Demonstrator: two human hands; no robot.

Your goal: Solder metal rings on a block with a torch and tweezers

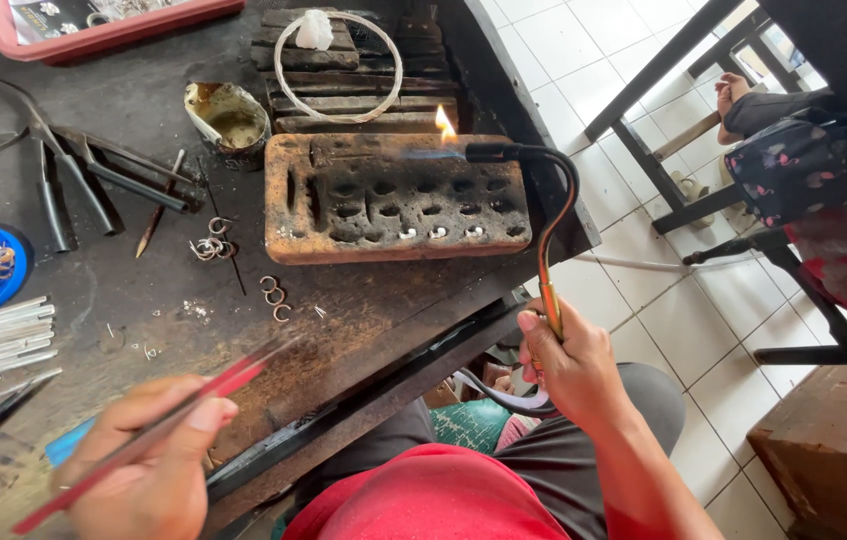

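Lit gas torch (543,215) plays its flame (444,122) at the rear edge of the pitted soldering block (395,197); right hand (568,365) grips the torch stem; left hand (148,470) holds red tweezers (158,430) closed, clear of the loose rings (274,293); heating appears underway; the next move probably calls for steady tweezer placement.

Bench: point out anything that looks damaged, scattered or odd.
The brick is pitted and scorched, with the torch in the right hand burning at its top edge. Small rings lie loose on the bench. The cup is dented.
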